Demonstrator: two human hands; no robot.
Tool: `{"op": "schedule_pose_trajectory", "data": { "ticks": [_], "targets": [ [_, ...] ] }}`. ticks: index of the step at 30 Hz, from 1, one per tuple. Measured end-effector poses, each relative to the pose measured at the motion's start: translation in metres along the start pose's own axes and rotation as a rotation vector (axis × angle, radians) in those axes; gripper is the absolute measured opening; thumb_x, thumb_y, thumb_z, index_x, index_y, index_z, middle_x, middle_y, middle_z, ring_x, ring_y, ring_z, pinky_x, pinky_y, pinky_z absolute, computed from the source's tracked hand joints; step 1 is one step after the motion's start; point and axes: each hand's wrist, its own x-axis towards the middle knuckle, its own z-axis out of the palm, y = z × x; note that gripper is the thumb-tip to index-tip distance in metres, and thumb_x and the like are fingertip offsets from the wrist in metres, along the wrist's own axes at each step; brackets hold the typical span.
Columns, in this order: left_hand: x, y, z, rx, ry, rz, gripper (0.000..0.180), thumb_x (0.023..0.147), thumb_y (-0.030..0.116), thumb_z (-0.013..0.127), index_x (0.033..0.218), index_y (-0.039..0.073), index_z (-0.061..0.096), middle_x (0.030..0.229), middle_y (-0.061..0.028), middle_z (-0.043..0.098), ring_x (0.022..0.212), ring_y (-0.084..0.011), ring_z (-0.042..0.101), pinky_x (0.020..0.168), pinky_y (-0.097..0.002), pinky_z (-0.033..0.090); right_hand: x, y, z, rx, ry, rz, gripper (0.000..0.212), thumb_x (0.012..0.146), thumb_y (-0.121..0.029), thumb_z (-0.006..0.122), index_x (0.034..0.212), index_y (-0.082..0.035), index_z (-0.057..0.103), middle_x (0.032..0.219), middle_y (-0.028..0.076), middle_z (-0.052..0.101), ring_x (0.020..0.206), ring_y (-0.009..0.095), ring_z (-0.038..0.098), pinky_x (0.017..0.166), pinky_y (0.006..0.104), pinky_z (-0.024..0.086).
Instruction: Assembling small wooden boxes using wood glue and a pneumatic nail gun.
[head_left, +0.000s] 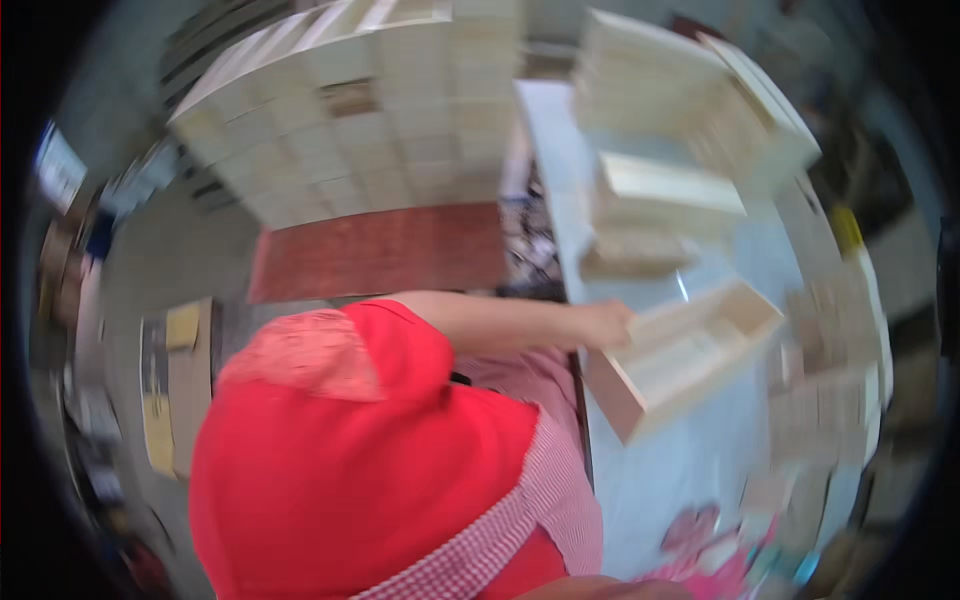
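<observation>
My left hand (605, 325) is closed on the near corner of an open, pale wooden box (612, 395), long and rectangular. The box is tilted over the white tabletop (650, 490), and its inside looks bare. My left arm reaches across to it from a red sleeve. Of my right arm only a bare strip shows at the bottom edge; the right hand is out of view. Past the held box, a brownish wooden piece (635, 257) and another pale box (670, 185) sit on the table, blurred by motion.
Large stacks of pale boxes (350, 130) stand on a red base (380, 250) at the far left. More pale boxes (650, 80) are piled at the table's far end. Stacked wooden pieces (825, 410) line its right side. Pink items (720, 560) lie near the bottom.
</observation>
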Motion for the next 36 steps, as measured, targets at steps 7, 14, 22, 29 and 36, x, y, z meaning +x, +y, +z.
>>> {"op": "schedule_pose_trajectory", "data": {
  "ticks": [7, 14, 22, 29, 36],
  "targets": [
    [-0.128, 0.049, -0.102, -0.485, 0.450, 0.395, 0.043, 0.089, 0.011, 0.062, 0.131, 0.002, 0.056, 0.114, -0.0044, 0.065, 0.098, -0.0123, 0.062, 0.088, -0.0305, 0.051, 0.063, 0.017, 0.066, 0.607, -0.163, 0.068, 0.026, 0.086, -0.012, 0.059, 0.105, 0.005, 0.057, 0.092, 0.024, 0.060, 0.077, 0.037, 0.058, 0.071, 0.0420, 0.050],
    [-0.241, 0.096, -0.318, -0.044, 1.361, 0.586, 0.034, 0.083, -0.001, 0.063, 0.117, -0.001, 0.060, 0.099, -0.0062, 0.066, 0.087, -0.0145, 0.065, 0.078, -0.0320, 0.056, 0.070, -0.135, 0.076, 0.794, -0.085, 0.336, 0.013, 0.084, -0.007, 0.057, 0.092, 0.004, 0.058, 0.075, 0.022, 0.060, 0.062, 0.036, 0.055, 0.059, 0.0410, 0.049],
    [-0.198, 0.052, -0.608, 0.092, 1.608, 0.555, 0.037, 0.084, 0.011, 0.063, 0.118, -0.004, 0.059, 0.102, -0.0174, 0.066, 0.095, -0.0296, 0.065, 0.083, -0.0429, 0.053, 0.079, -0.153, 0.101, -0.338, 0.123, -0.217, 0.016, 0.088, -0.008, 0.050, 0.079, 0.002, 0.057, 0.066, 0.015, 0.057, 0.058, 0.027, 0.054, 0.052, 0.0382, 0.044],
    [-0.133, 0.087, -0.586, -0.116, 1.466, 0.205, 0.026, 0.087, 0.009, 0.061, 0.109, -0.004, 0.062, 0.096, -0.0186, 0.066, 0.079, -0.0303, 0.067, 0.063, -0.0451, 0.056, 0.071, -0.180, 0.092, -0.012, 0.047, -0.094, 0.023, 0.093, -0.013, 0.048, 0.082, 0.003, 0.060, 0.066, 0.016, 0.058, 0.060, 0.029, 0.054, 0.059, 0.0385, 0.046],
    [-0.159, 0.111, -0.555, -0.096, 1.590, 0.029, 0.021, 0.085, 0.009, 0.063, 0.102, -0.003, 0.064, 0.084, -0.0169, 0.066, 0.074, -0.0289, 0.066, 0.060, -0.0481, 0.056, 0.084, -0.105, 0.134, -0.020, 0.081, 0.117, 0.023, 0.094, -0.013, 0.051, 0.111, 0.004, 0.054, 0.100, 0.019, 0.059, 0.093, 0.031, 0.055, 0.085, 0.0401, 0.046]
  ]
}}
